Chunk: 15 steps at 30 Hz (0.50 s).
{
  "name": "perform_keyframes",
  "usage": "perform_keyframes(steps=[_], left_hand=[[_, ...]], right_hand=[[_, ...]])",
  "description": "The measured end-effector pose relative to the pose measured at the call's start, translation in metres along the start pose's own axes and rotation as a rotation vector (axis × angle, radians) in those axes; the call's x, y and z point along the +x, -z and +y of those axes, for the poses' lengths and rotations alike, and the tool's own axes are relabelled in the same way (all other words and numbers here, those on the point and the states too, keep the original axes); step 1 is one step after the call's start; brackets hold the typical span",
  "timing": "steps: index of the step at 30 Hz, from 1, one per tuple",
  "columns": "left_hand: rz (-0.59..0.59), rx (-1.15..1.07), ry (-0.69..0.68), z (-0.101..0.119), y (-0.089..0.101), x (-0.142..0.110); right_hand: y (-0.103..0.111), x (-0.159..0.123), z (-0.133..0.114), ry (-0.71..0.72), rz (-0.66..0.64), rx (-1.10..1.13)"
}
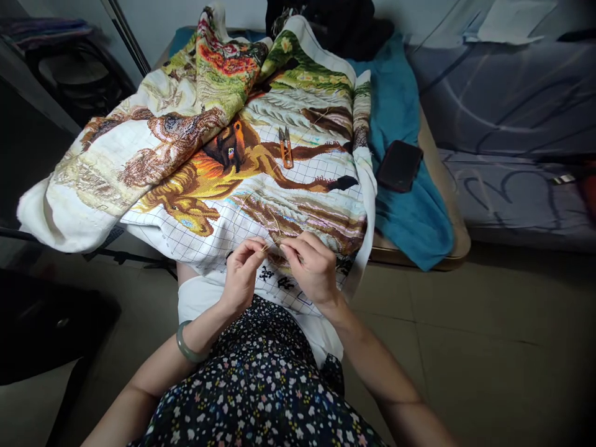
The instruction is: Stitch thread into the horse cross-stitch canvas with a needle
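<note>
A large cross-stitch cloth (321, 139), stitched with a brown horse and printed with a grid, lies over my lap and the low surface ahead. Above its near edge, my left hand (244, 270) is pinched on a pale thread (265, 248), a short bit of which shows at the fingertips. Close beside it, my right hand (314, 264) is also closed in a pinch; whatever sits between its thumb and finger is too small to make out. Orange-handled thread snips (285, 149) rest on the cloth beyond both hands, blades pointing away.
A dark phone (400, 166) lies on a teal cloth (395, 93) to the right, on a padded surface. Part of the stitched cloth is folded over at the left (116, 149). A dark chair (79, 68) stands at the back left. Tiled floor (465, 347) shows at right.
</note>
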<state>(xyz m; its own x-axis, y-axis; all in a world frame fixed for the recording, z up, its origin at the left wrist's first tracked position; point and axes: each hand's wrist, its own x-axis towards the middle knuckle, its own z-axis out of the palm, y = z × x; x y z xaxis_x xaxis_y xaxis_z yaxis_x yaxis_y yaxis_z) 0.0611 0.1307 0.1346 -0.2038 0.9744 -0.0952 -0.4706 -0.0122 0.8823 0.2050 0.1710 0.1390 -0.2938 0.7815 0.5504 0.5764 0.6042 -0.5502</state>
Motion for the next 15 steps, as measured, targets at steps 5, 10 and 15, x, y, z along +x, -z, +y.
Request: perform_keyframes(steps=[5,10,15], left_hand=[[-0.156,-0.15,0.051,0.016,0.001,-0.001],[-0.468,0.191,0.21,0.013,0.006,0.002],[-0.527,0.664,0.088,0.011,0.026,0.009]], right_hand=[[0.008,0.002,-0.001,-0.035,-0.023,0.1],[0.031,0.007,-0.011,0.066,-0.051,0.236],[0.065,0.017,0.0,-0.115,0.437,0.311]])
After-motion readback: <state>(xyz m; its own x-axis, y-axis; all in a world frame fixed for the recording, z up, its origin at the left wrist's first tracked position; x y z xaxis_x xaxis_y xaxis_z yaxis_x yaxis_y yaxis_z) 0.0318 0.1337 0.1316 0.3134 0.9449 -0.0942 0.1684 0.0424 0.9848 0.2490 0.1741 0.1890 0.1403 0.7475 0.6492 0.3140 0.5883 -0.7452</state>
